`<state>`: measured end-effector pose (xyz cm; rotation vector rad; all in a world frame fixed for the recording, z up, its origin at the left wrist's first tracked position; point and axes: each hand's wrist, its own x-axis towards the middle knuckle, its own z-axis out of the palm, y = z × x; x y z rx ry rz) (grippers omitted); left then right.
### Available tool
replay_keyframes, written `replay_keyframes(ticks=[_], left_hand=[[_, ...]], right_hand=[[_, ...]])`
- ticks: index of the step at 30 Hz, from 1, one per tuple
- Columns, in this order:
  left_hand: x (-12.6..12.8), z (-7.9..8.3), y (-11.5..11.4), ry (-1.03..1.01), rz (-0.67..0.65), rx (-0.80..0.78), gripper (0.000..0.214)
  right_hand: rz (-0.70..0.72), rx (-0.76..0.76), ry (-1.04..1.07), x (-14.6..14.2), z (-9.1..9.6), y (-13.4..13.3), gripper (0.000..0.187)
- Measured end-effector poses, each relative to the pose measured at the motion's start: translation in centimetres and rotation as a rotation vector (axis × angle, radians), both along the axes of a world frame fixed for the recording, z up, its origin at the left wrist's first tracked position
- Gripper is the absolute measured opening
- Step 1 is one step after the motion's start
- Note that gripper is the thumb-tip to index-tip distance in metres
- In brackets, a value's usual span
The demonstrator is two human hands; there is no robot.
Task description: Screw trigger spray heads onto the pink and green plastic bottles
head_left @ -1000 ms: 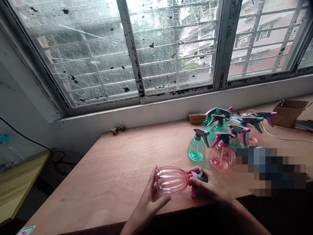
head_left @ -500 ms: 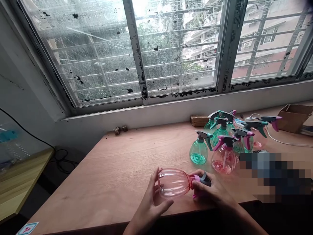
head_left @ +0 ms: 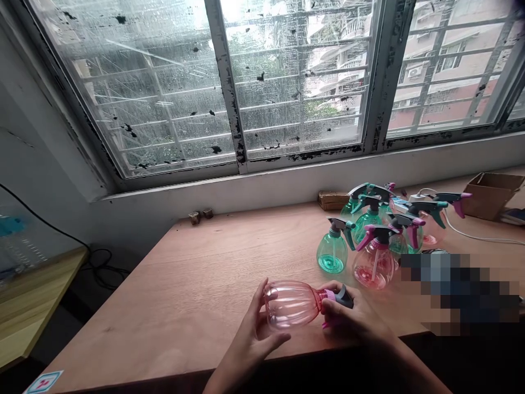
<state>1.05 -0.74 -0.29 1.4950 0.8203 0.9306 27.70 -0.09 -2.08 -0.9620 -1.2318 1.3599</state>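
A pink see-through spray bottle [head_left: 290, 303] lies on its side near the front edge of the wooden table [head_left: 197, 284]. My left hand [head_left: 251, 340] cups the bottle's round base, with fingers and thumb wrapped around it. Around the bottle's neck, my right hand [head_left: 356, 320] is closed over the grey and pink trigger head [head_left: 339, 299]. The bottle looks empty.
A cluster of several upright green and pink spray bottles [head_left: 375, 235] stands at the right. Behind them are a small brown box [head_left: 331, 200], a cardboard box [head_left: 490, 191] and a white cable [head_left: 471, 235]. A blurred patch [head_left: 459, 293] covers the right front. A window runs along the back.
My hands and the pink bottle have barely moved; only the view has shifted slightly.
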Motion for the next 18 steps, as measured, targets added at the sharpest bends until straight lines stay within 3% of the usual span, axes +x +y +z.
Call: replay_keyframes(ticks=[5,9,12,18], left_hand=[[-0.21,-0.48,0.25,0.052,0.012,0.042,0.102],[-0.27,-0.48,0.12,0.024,0.013,-0.029,0.110],[-0.19,-0.10,-0.08,0.013,0.030,-0.091,0.104],[0.28,0.16,-0.01,0.031,0.049,-0.054,0.099]], right_hand=[[0.007,-0.006,-0.016,0.05,0.04,0.00,0.045],[0.015,-0.013,-0.020,0.07,-0.03,0.04,0.045],[0.019,-0.021,-0.025,0.07,-0.11,0.08,0.046],[-0.007,-0.004,-0.009,0.07,-0.12,0.23,0.047]])
